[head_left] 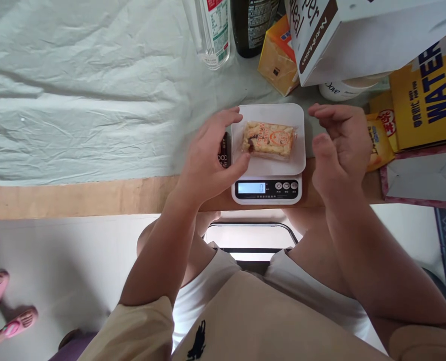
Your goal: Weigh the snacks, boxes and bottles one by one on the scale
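Between my two hands, I counted one scale (267,189) with one snack pack (268,140) on it. Beyond my fingers stood two bottles (214,30), three boxes (429,90) and one tub (338,90). Far to my left lay two sandals (10,327).

Dark packet (225,153) mostly hidden behind left hand (208,160). Scale (267,190) display digits too small to read. Bottles (213,30) cut off at top edge. Dove tub (338,90) largely covered by white box (362,35).
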{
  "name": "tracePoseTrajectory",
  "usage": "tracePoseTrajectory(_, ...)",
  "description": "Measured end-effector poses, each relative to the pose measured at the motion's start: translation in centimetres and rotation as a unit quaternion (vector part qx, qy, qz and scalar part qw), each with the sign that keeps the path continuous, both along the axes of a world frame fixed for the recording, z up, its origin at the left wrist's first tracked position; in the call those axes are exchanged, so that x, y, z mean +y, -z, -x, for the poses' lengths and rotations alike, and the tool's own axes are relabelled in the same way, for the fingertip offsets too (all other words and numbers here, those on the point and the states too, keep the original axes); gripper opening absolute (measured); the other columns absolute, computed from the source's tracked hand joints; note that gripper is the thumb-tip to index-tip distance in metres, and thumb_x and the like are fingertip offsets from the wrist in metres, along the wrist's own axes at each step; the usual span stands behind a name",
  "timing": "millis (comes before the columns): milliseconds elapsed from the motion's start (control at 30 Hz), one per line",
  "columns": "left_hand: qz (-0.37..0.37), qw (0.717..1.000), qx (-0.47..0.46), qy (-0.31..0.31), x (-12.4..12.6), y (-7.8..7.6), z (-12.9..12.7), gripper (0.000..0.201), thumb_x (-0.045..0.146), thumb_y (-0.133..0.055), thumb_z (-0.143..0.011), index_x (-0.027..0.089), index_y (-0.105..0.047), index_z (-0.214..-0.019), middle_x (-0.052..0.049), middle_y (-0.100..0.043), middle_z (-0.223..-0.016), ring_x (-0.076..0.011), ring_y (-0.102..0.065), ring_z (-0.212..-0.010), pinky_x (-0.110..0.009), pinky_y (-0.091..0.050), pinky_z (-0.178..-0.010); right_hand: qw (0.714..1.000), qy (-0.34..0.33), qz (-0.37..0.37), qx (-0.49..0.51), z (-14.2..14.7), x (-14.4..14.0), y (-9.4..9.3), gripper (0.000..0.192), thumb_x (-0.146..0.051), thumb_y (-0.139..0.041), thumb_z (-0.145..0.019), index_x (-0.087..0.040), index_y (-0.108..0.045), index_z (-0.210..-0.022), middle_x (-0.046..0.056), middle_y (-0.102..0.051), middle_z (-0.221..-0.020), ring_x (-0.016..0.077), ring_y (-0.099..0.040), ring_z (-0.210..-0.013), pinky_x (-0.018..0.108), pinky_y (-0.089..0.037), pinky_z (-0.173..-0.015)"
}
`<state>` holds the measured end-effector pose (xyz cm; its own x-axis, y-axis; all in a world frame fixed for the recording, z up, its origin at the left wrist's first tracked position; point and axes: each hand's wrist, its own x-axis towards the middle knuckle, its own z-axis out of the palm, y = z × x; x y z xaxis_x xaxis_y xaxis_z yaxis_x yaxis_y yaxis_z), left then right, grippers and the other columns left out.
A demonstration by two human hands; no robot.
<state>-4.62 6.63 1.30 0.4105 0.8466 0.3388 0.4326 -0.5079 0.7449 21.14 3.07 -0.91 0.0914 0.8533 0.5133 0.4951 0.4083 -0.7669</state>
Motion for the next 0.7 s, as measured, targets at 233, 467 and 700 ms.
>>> tracePoseTrajectory(233,0.047,0.991,0.114,0.046,0.6,0.5,-0.6,0.089,0.036,-0.084,-0.080,0.035,-0.043,-0.159,-0.003,-0.052,-0.169,-0.0380,-0.033,-0.167,-0.071,-0.018,-0.140,1.000,0.006,0.022,-0.005,0.4,-0.2,-0.3,0.034,-0.051,-0.052,-0.104,-0.028,-0.063,-0.126,0.008,-0.071,-0.128,0.0242,-0.069,-0.131,0.049,-0.055,-0.118)
tracePoseTrajectory(467,-0.025,0.999,0.027,-0.030,1.2,-0.1,-0.6,0.051,0.037,-0.082,-0.081,0.035,-0.063,-0.129,-0.004,-0.073,-0.122,-0.0295,-0.070,-0.119,-0.054,-0.053,-0.116,1.000,0.004,0.015,0.013,0.2,0.0,-0.1,0.032,-0.047,-0.055,-0.104,-0.026,-0.066,-0.126,0.006,-0.071,-0.127,0.0223,-0.068,-0.130,0.047,-0.054,-0.119)
tracePoseTrajectory(700,-0.046,0.966,-0.139,-0.214,3.0,0.6,4.0,0.042,0.045,-0.087,-0.076,0.027,-0.056,-0.098,-0.001,-0.058,-0.091,-0.0171,-0.055,-0.079,-0.037,-0.048,-0.071,0.999,0.025,0.018,0.008,0.4,0.0,-0.4,0.031,-0.042,-0.053,-0.103,-0.026,-0.068,-0.125,0.005,-0.071,-0.124,0.0210,-0.069,-0.121,0.045,-0.054,-0.113)
